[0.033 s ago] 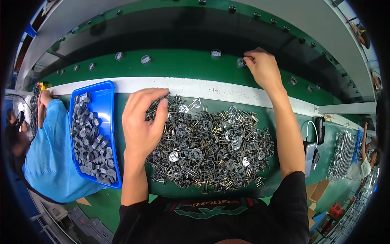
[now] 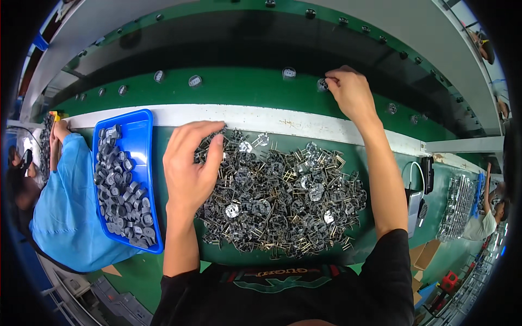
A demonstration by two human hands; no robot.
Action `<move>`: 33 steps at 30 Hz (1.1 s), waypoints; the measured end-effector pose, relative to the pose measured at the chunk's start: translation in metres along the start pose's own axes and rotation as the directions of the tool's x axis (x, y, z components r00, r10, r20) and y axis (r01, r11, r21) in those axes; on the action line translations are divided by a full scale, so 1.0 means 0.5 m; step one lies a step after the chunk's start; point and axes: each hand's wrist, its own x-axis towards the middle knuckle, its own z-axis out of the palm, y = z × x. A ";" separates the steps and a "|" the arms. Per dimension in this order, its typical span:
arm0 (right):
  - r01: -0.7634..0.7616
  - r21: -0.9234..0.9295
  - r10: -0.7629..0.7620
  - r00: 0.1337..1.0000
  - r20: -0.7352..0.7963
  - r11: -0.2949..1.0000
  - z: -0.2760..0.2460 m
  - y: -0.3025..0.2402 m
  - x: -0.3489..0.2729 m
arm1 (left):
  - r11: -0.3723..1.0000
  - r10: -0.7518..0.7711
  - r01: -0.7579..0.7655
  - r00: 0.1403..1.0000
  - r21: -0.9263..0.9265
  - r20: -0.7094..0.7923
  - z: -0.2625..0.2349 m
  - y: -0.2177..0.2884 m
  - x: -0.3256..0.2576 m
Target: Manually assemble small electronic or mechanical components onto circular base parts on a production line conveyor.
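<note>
Right grip [image 2: 352, 93] is pinched shut on a small round silvery part [image 2: 323, 85], held up against the green belt [image 2: 239, 87] where a few similar round parts are spaced in a row. Left grip [image 2: 190, 163] is laid loosely curled over a big tangled pile of shiny pronged metal pieces [image 2: 283, 195] on the green surface [image 2: 380, 157], nothing clearly grabbed. A blue tray [image 2: 142, 142] of dark grey chunks is parked just beside it on the left.

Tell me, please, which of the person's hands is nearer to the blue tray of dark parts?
The left hand. It rests on the pile of metal parts, just right of the blue tray. The right hand is farther away, up at the green belt.
</note>
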 end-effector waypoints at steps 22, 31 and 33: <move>-0.079 -0.157 0.056 0.988 -0.146 0.985 -0.025 0.018 -0.051 | 0.999 0.005 -0.006 1.000 -0.054 -0.031 0.000 -0.029 -0.016; -0.199 0.131 0.081 0.794 0.602 0.971 -0.134 -0.039 -0.147 | 0.983 0.182 -0.184 0.982 0.023 0.051 0.030 0.012 0.026; -0.236 0.232 0.064 0.818 0.572 0.944 -0.126 -0.006 -0.162 | 0.982 0.187 -0.188 0.973 -0.003 0.132 0.039 0.035 0.031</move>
